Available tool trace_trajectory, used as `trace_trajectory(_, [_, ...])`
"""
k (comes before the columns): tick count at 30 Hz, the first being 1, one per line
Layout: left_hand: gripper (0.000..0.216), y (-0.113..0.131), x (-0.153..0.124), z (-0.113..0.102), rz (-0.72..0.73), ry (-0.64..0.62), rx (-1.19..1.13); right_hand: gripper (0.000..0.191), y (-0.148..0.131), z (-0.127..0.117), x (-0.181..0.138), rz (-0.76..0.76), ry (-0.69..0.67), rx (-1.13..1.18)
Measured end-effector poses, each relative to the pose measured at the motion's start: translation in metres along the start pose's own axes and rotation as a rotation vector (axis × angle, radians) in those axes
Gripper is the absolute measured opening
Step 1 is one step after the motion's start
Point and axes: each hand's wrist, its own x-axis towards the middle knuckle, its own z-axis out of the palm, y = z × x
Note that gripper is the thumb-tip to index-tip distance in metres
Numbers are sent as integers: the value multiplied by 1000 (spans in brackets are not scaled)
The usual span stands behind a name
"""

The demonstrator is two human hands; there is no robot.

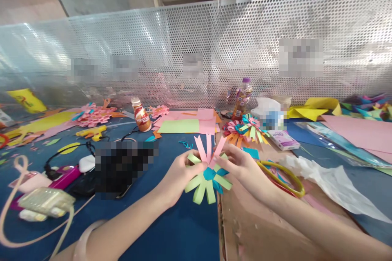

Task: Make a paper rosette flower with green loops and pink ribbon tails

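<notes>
Paper flower, held up between both hands just above the near edge of the blue table, right where a brown cardboard sheet begins. It is built in layers: green loops fanning down and outward, a blue centre, and pink strips standing up at the top.

From where I stand it looks nearly weightless and quite flimsy. The paper is thin and springy, so I would judge that it creases or tears under a hard squeeze, and the loops would flatten if pressed. The safest place to take it seems to be the middle, where the layers meet and the paper is thickest, not out at the loop tips.

The left hand has its fingers curled closed on the flower's left side, thumb lying over the green near the centre. The right hand comes in from the other side, fingertips pinched narrow at the base of the pink strips. The flower sits directly between the two hands, touching both, its lower loops hanging free below the fingers.

Farther back lie a finished flower and a small bottle; a yellow ring rests just beside the right wrist.
</notes>
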Motion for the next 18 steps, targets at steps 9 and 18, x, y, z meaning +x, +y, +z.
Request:
trace_trajectory(9, [27, 1, 0, -2, 48, 2, 42, 28, -3, 4, -6, 146, -144, 129])
trace_trajectory(18, [28, 0, 1, -4, 122, -28, 173, 31, 1, 5, -5, 112, -119, 162])
